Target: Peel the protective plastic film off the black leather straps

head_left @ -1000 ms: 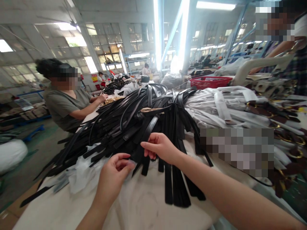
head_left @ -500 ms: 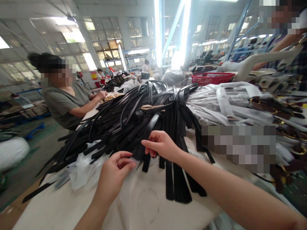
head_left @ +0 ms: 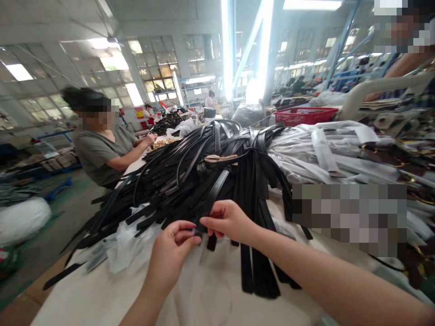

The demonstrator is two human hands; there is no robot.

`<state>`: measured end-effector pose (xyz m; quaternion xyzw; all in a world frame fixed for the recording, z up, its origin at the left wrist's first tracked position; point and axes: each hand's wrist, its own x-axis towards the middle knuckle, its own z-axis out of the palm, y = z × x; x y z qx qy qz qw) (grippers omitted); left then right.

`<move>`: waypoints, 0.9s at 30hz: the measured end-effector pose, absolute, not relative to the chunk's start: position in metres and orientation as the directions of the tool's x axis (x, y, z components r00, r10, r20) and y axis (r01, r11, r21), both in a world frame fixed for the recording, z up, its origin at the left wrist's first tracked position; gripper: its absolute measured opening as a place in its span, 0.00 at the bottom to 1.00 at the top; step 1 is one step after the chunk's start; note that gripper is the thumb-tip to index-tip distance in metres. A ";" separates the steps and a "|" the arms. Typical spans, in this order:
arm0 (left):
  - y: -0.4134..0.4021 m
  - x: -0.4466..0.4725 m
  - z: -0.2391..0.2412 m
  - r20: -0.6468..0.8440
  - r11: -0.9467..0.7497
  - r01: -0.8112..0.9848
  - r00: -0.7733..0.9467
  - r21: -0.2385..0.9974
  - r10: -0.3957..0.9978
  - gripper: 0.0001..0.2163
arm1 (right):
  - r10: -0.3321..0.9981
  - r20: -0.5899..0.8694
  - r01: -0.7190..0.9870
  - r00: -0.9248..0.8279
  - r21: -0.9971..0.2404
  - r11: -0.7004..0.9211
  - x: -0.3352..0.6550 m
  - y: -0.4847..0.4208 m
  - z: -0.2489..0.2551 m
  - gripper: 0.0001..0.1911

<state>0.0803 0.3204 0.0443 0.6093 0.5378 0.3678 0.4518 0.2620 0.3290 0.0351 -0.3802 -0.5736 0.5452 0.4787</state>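
A big heap of black belt straps point(head_left: 190, 181) lies across the white-covered table point(head_left: 204, 294), their ends hanging toward me. My right hand point(head_left: 229, 222) pinches the end of one black strap point(head_left: 212, 197) at the front of the heap. My left hand point(head_left: 173, 253) is curled just left of it, thumb and fingers closed on the same strap end, the two hands nearly touching.
Grey-white straps point(head_left: 322, 154) and brown belts with gold buckles point(head_left: 390, 154) lie to the right. A red basket point(head_left: 301, 115) stands behind. A person in a grey shirt point(head_left: 98, 151) works at the table's left side; another person's arm point(head_left: 404, 68) shows at top right. Clear plastic point(head_left: 125, 240) lies under the heap.
My left hand has moved right and up to meet my right hand at the strap end; the gap between the hands has closed. The view shifted slightly.
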 end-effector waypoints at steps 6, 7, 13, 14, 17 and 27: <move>0.320 0.079 0.043 -0.095 0.020 0.381 0.179 0.924 0.979 0.21 | 0.926 -0.015 -0.148 -0.378 -0.986 -0.076 0.262 0.338 0.032 0.21; 0.321 0.079 0.043 -0.099 0.019 0.399 0.182 0.917 0.978 0.21 | 0.955 -0.041 -0.208 -0.294 -0.972 -0.106 0.265 0.343 0.033 0.21; 0.325 0.078 0.037 -0.143 0.061 0.420 0.167 0.906 0.976 0.25 | 0.993 -0.031 -0.257 -0.111 -0.965 -0.059 0.264 0.344 0.035 0.15; 0.326 0.078 0.037 -0.154 0.075 0.412 0.163 0.908 0.975 0.25 | 0.983 -0.029 -0.212 -0.184 -0.975 -0.068 0.260 0.339 0.033 0.15; 0.326 0.077 0.040 -0.173 0.092 0.421 0.160 0.902 0.972 0.25 | 0.936 -0.034 -0.049 -0.351 -0.997 -0.055 0.249 0.326 0.025 0.17; 0.318 0.085 0.049 -0.178 0.106 0.386 0.155 0.917 0.972 0.34 | 0.994 -0.067 -0.248 -0.081 -0.965 -0.085 0.259 0.337 0.037 0.13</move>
